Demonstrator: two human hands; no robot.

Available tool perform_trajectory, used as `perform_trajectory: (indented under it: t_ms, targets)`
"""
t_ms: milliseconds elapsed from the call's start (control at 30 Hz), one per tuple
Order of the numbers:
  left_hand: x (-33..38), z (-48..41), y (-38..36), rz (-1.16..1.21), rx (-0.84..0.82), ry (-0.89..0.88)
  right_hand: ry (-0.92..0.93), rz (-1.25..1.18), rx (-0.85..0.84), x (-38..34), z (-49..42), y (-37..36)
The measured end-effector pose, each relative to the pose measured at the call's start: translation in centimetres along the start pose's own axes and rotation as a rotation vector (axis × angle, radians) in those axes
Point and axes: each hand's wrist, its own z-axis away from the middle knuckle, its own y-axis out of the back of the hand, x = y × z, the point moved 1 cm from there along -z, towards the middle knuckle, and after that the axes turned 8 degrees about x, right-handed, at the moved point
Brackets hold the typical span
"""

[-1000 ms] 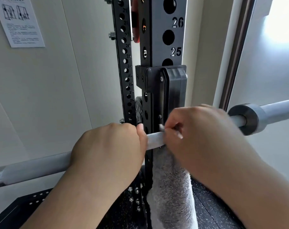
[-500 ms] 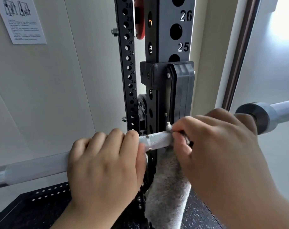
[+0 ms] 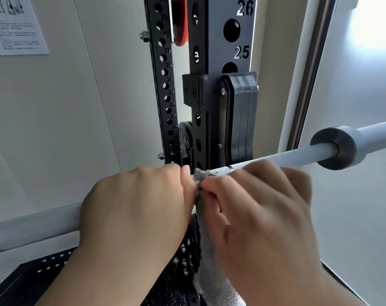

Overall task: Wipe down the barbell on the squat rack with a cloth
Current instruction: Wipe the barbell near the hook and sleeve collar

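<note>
Closing up since half a second ago, my right hand point(image 3: 262, 208) has travelled left along the barbell point(image 3: 298, 156) until it meets my left hand point(image 3: 134, 208). The bare, ring-marked stretch of shaft seen between them is now covered. Right hand: thumb and curled fingers pinch a bunched fold of the grey cloth point(image 3: 212, 286) against the shaft; motion blur obscures the finer finger positions. Left hand: wrapped over the shaft, back of the hand toward me, thumb tip just beside the cloth bunch. The cloth is at the bar between both hands and hangs straight down below them. More bare shaft now shows between my right hand and the collar point(image 3: 338, 149), where my knuckles earlier almost reached it. The barbell runs across the view, low at left and higher at right, passing in front of the rack upright point(image 3: 218, 51) beneath the black hook point(image 3: 240, 111). A printed notice point(image 3: 17, 29) hangs on the wall at upper left. A perforated black base point(image 3: 40, 268) lies below the bar.
</note>
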Motion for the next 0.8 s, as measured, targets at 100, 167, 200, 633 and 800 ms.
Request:
perform_trajectory:
  t_ms: [100, 167, 200, 633, 800]
  targets:
    - [-0.3, 1.3, 0.0, -0.014, 0.084, -0.097, -0.097, -0.020, -0.016, 2.0, -0.5, 0.5]
    - [-0.6, 2.0, -0.3, -0.031, 0.133, -0.161, -0.146, -0.016, -0.016, 2.3, -1.2, 0.8]
    - [-0.6, 2.2, -0.5, -0.034, 0.148, -0.171, -0.129, -0.013, -0.038, 1.7, -1.2, 0.8]
    - [-1.0, 4.0, -1.5, 0.095, 0.239, -0.144, -0.027, 0.066, -0.468, -1.2, -4.3, 1.0]
    - [-1.1, 3.8, -1.7, 0.045, 0.244, -0.171, -0.110, 0.080, -0.412, 2.0, -5.2, 1.1]
